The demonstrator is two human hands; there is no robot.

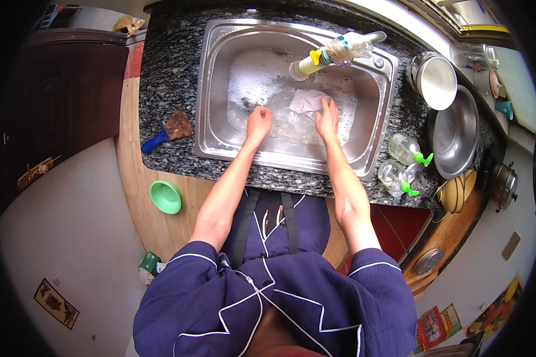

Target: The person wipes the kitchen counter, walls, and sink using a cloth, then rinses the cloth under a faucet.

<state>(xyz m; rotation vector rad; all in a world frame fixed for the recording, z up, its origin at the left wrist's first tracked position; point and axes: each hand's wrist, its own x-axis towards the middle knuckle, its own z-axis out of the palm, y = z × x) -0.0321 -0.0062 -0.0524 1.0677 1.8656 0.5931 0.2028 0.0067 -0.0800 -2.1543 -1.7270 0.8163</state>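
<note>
A stainless steel sink (pixel 223 143) holds water with suds. In its right half a wet white cloth (pixel 307 101) lies at the water, and my right hand (pixel 328 117) touches its right edge with the fingers spread. To the left, my left hand (pixel 259 122) is held over the water with its fingers curled in; no object shows in it. Above the cloth hangs a faucet with a ribbed spout extension (pixel 307 67), a yellow lever and plastic wrapped around its body.
A blue-handled scraper (pixel 167 131) lies left of the sink. Pump bottles (pixel 404 148), stacked white bowls (pixel 436 83) and a large metal basin (pixel 455 134) stand at the right. A green plastic bowl (pixel 165 197) is below the counter's left edge.
</note>
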